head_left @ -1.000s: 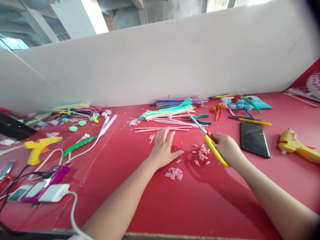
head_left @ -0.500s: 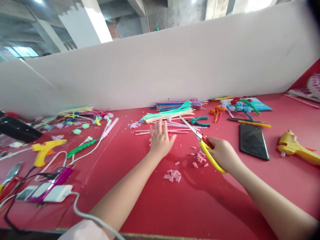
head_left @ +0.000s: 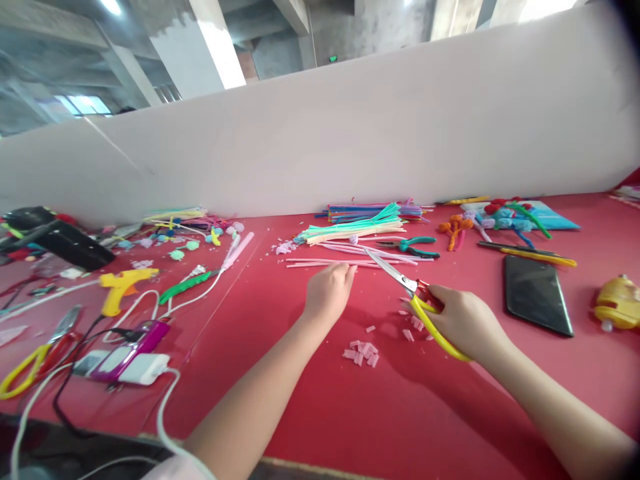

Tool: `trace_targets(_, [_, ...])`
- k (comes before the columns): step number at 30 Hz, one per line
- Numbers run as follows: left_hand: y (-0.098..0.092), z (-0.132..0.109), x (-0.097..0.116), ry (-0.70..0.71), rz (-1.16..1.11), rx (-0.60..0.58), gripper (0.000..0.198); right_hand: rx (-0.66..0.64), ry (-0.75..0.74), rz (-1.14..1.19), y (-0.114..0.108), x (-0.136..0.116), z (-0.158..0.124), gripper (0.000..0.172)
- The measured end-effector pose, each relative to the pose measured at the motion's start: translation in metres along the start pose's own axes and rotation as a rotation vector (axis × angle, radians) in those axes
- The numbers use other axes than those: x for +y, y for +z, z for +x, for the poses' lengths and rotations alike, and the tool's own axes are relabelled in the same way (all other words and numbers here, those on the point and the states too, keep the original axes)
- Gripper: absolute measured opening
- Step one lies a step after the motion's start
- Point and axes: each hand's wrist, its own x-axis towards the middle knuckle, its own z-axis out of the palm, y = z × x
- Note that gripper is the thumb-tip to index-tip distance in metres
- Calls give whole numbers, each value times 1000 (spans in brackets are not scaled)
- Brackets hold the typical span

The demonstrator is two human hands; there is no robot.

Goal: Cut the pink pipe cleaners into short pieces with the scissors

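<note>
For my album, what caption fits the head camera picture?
Scissors in the right hand, left hand at the pink sticks.

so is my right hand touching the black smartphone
Apart: the head view shows a strip of red tabletop between the right hand and the black smartphone.

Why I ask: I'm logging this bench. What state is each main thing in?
Yellow-and-red metal scissors, held by right hand, blades apparently together
Left hand, fingers curled at thin pink fuzzy stems, grip unclear
Teal-handled pliers, lying, handles apart
Flat black phone, screen dark
Yellow plastic glue gun at left, unheld
Purple-and-white power strip, plugs inserted
Small pink pieces, loosely heaped
</note>
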Motion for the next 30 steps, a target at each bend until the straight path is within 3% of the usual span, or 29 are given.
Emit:
trace_targets(3, [-2,-13,5,-5,-130,-32,28,5,11,-62,1,1,-1,33])
trace_targets(6, [0,-20,3,52,-159,59,40,0,36,-97,0,2,0,34])
trace_targets(9, [1,-21,-1,104,-184,73,24,-26,33,-140,1,1,-1,38])
trace_targets(11, [2,-21,-2,87,-217,69,19,-44,23,-163,3,-1,-2,41])
trace_targets(15, [3,-23,-1,40,-279,102,32,-49,32,-149,7,-2,-2,40])
trace_targets(19, [3,-24,-1,47,-384,19,10,-45,50,-139,7,0,-1,35])
trace_targets(24, [5,-23,-3,12,-482,67,29,-77,-11,-163,6,-2,-4,38])
trace_targets(30, [11,-20,-13,-72,-508,12,22,-15,6,-190,2,-2,-4,38])
